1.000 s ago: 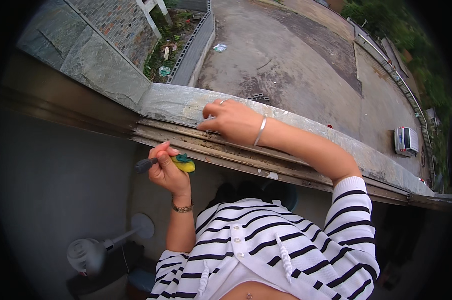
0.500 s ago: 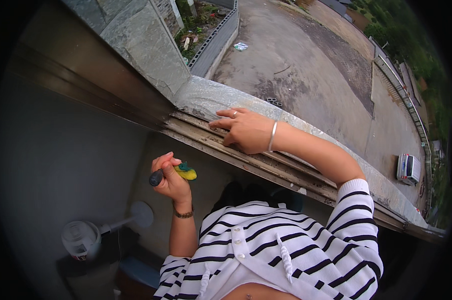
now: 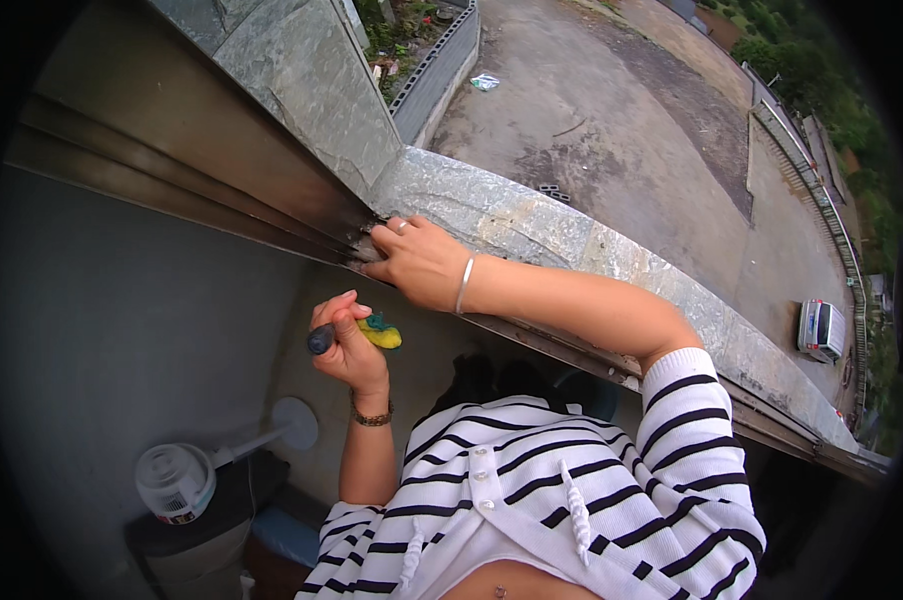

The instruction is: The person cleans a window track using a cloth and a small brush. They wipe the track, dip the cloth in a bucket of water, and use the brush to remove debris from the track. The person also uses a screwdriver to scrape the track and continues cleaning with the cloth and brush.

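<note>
My left hand (image 3: 347,345) is raised below the window sill and grips a small tool with a dark handle end (image 3: 320,340) and a yellow and green head (image 3: 381,333). My right hand (image 3: 417,262) reaches out over the metal window track (image 3: 302,215), fingers pressed into the track's corner by the grey stone sill (image 3: 532,225). A silver bangle circles the right wrist and a ring sits on one finger. The left wrist wears a bead bracelet. Whether the right fingers pinch anything is hidden.
A grey inner wall (image 3: 122,340) fills the left. Below stands a small white fan (image 3: 177,482) on a dark stand. Far below outside lie a paved yard (image 3: 612,110), a drain grate and a parked white car (image 3: 822,328).
The view has swung so the sill sits further right and closer. My right hand has slid along the track into the corner. My left hand still holds the tool, slightly lower.
</note>
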`<state>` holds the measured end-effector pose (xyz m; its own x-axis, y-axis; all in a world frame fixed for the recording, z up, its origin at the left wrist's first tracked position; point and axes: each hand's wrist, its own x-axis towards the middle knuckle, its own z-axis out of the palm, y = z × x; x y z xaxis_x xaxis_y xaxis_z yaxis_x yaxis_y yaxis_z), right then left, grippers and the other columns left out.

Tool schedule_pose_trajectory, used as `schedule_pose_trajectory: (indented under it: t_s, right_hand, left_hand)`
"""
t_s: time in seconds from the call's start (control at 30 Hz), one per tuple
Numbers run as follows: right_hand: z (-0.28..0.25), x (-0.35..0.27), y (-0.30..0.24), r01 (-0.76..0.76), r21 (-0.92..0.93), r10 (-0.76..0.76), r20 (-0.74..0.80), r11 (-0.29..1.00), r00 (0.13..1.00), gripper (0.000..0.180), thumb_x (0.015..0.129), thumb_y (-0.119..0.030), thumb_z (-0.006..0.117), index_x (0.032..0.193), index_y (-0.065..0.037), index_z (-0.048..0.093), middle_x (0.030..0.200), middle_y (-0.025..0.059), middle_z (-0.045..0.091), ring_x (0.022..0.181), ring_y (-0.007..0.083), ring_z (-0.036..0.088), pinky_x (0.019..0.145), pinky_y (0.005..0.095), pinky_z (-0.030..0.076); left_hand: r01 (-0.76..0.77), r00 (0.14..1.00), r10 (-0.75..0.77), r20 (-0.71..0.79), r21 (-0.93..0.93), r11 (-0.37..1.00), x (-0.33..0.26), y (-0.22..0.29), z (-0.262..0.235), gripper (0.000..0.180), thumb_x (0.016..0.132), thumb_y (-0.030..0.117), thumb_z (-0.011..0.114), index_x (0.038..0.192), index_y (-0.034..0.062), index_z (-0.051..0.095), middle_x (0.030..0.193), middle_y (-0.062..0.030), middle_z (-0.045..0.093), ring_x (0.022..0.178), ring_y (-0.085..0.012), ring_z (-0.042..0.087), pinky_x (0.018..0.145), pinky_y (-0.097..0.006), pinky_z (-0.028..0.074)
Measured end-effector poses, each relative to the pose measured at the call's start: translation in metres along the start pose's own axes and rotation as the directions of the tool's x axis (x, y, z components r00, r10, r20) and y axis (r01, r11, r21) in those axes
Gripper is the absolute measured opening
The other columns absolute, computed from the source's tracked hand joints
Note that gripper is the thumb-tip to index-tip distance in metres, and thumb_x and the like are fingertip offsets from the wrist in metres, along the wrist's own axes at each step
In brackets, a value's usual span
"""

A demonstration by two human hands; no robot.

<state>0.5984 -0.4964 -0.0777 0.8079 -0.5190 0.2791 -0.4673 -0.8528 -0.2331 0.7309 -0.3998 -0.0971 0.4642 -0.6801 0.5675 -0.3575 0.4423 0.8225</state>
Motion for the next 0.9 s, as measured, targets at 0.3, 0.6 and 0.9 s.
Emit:
schedule_pose_trajectory:
  t_s: [0.3,0.6,0.9]
  right_hand:
    - [-0.055,-0.108,-0.002,-0.022,0.104,0.011,0.105,0.994,0.994,0.028,0.078,-0.015,0.059,0.103,-0.017,0.072,0.096,0.0063,0.053,0.097,0.0235,0.053,0.085,0.0349,0.042]
    - [-0.057,-0.089,0.037,-0.082,0.263,0.075,0.037,0.961,0.997,0.029,0.077,-0.012,0.061,0.104,-0.017,0.072,0.096,0.0070,0.055,0.095,0.0248,0.056,0.078,0.0371,0.044]
    - [-0.062,-0.103,0.026,0.006,0.013,-0.009,0.206,1.000,0.978,0.034,0.080,-0.017,0.057,0.112,-0.012,0.068,0.102,0.0066,0.054,0.100,0.0227,0.053,0.091,0.0365,0.043]
  left_hand:
    - [-0.043,0.996,0.048,0.070,-0.064,0.997,0.009,-0.012,0.019,0.030,0.101,0.025,0.054,0.094,-0.0026,0.063,0.076,-0.0034,0.056,0.067,-0.0108,0.052,0.060,-0.025,0.044]
    - [-0.020,0.988,0.035,0.151,-0.101,0.995,0.021,-0.006,0.050,0.026,0.100,0.022,0.055,0.096,-0.0021,0.064,0.076,-0.0025,0.056,0.066,-0.0104,0.052,0.064,-0.026,0.045]
    - [-0.052,0.983,0.045,0.180,0.034,0.998,0.020,-0.019,0.062,0.017,0.096,0.014,0.058,0.096,0.0019,0.070,0.080,-0.0060,0.067,0.068,-0.0153,0.062,0.064,-0.027,0.049]
